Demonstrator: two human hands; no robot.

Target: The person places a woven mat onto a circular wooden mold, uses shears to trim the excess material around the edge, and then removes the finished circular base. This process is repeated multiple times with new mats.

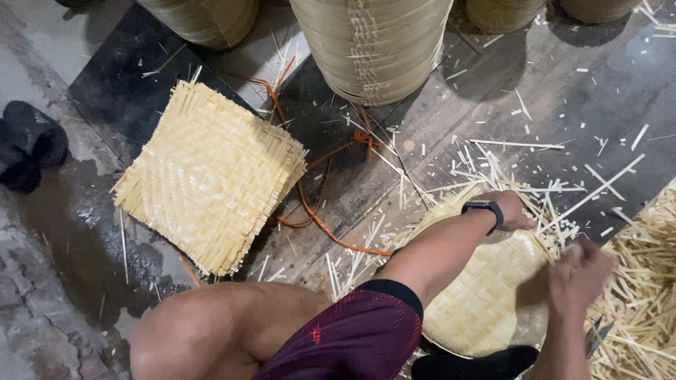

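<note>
A round woven bamboo mat lies on the floor in front of me, its far rim ragged with loose strip ends. My left hand, with a black band on the wrist, presses on the mat's far edge. My right hand is blurred over the mat's right side, fingers closed; a dark blade-like tool shows below it, and I cannot tell whether the hand grips it. My bent knee and dark red shorts fill the bottom.
A stack of square woven mats lies to the left. Tall stacks of round bamboo baskets stand at the top. An orange strap snakes across the floor. Cut bamboo strips pile at the right. Dark footwear sits far left.
</note>
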